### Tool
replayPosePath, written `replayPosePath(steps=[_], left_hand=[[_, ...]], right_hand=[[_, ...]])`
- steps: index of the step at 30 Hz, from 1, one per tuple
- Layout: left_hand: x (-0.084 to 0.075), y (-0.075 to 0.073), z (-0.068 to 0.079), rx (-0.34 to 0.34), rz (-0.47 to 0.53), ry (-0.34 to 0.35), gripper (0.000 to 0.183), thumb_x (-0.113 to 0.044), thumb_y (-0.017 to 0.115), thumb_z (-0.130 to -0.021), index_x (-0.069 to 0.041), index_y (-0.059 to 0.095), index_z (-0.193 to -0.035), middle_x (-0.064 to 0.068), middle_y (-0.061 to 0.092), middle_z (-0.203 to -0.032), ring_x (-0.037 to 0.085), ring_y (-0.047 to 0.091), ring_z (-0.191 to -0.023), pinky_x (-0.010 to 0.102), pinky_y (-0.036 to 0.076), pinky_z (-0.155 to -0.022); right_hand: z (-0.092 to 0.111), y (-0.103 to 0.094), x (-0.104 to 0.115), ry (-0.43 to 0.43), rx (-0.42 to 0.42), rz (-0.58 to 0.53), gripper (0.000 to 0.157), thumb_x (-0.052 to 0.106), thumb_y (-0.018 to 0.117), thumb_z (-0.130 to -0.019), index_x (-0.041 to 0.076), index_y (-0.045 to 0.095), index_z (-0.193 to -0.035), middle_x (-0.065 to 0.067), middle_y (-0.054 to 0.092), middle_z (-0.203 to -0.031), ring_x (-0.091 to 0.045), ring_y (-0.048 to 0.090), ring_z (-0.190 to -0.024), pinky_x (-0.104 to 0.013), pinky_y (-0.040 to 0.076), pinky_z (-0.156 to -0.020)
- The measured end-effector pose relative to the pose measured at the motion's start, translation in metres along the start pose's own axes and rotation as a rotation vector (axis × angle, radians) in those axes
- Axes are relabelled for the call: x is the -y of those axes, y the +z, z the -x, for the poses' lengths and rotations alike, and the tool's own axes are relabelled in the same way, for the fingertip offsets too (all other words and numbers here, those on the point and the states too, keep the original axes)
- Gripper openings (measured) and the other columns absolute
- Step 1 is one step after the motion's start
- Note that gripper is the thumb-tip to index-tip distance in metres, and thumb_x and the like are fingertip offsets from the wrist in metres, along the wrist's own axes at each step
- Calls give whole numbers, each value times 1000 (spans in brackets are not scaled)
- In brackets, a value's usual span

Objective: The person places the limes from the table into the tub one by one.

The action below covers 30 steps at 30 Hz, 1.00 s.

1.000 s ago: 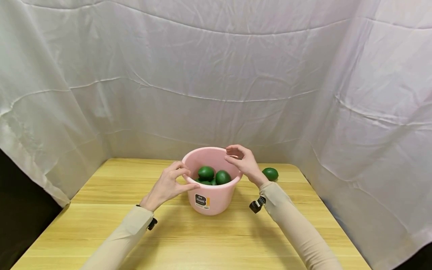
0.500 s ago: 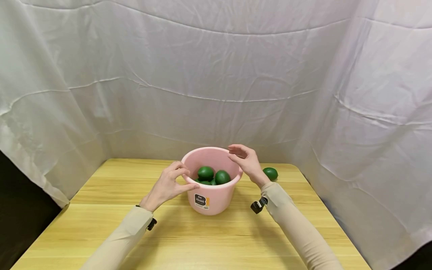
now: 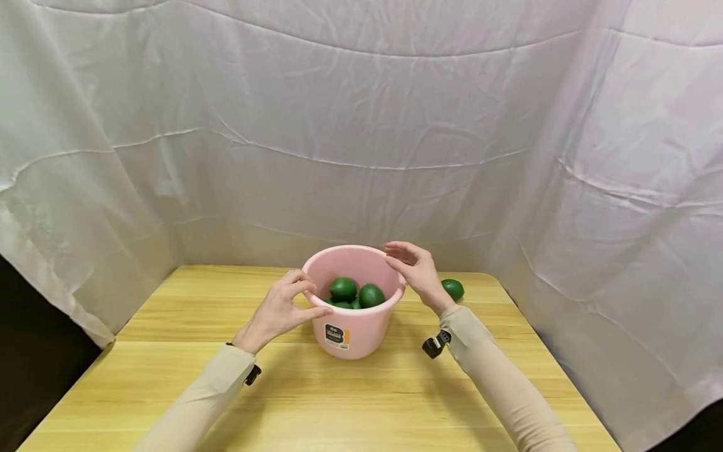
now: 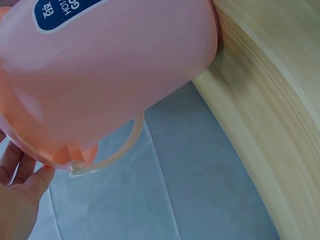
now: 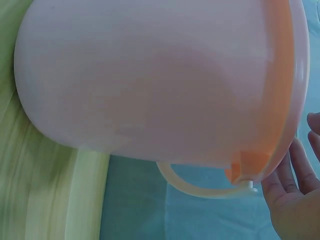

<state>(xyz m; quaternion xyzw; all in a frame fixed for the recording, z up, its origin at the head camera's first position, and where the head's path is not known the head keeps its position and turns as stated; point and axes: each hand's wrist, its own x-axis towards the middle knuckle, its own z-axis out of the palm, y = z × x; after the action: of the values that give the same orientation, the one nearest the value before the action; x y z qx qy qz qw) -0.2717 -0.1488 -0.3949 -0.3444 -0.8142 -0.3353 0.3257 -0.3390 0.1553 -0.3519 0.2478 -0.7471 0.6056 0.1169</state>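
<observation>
A pink plastic bucket (image 3: 369,336) with a dark label stands upright on the table. Several dark green, smooth oval fruits (image 3: 342,289) lie inside it; they look like avocados. At the bucket's left rim is my left hand (image 3: 278,314), with bent fingers over the edge and the thumb along the front rim. My right hand (image 3: 419,274) is at the right rear rim, fingers loosely curved, thumb apart from them. In the right wrist view its fingertips (image 5: 295,150) are close against the rim; whether they press on it I cannot tell.
One more green oval fruit (image 3: 453,289) lies on the wooden table (image 3: 350,402), right of the bucket and partly behind my right wrist. A pale curved handle (image 5: 200,190) hangs on the bucket's side. White cloth (image 3: 361,125) encloses the table at the back and sides.
My right hand has slid slightly right along the rim. The bucket has shifted very slightly left in view, while my left hand stays at its rim.
</observation>
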Motion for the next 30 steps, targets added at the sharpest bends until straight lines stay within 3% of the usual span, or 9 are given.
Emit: replayPosePath(steps=[4,7,9,17,30], left_hand=[[1,1,-1,4,-3,0,38,-39,89,-68,-14,71,-90,-1,61,-100,16,58,-99,37,54,-88],[1,1,-1,6,-9,-3,39,-40,90,-67,-14,71,-89,-2,60,-99,15,58,-98,36,54,-87],[2,1,-2,9,-13,-4,39,-40,90,-67,-14,71,-89,-2,60,-98,14,57,-97,36,54,-87],[3,0,-4,11,-26,30,37,-38,90,-68,-14,71,-89,-2,60,-98,14,57,-97,36,54,-87],[6,-2,-4,25,-9,33,37,-36,90,-67,-13,72,-89,-1,61,-98,15,59,-97,37,55,-88]], right_hand=[[2,-3,-4,-14,-11,7,33,14,71,-91,4,65,-122,-17,68,-119,-23,65,-111,-29,54,-92],[3,-5,-5,16,-14,13,34,15,70,-92,6,64,-124,-21,65,-123,-27,63,-115,-26,53,-92],[3,-7,-6,35,-18,15,36,16,70,-92,3,63,-125,-26,62,-127,-30,62,-117,-24,52,-91],[5,-16,-13,54,-65,33,33,11,69,-92,2,64,-123,-19,66,-123,-28,62,-115,-20,51,-91],[14,-28,-31,138,-97,50,32,12,67,-94,2,63,-124,-18,64,-125,-16,61,-112,-19,49,-91]])
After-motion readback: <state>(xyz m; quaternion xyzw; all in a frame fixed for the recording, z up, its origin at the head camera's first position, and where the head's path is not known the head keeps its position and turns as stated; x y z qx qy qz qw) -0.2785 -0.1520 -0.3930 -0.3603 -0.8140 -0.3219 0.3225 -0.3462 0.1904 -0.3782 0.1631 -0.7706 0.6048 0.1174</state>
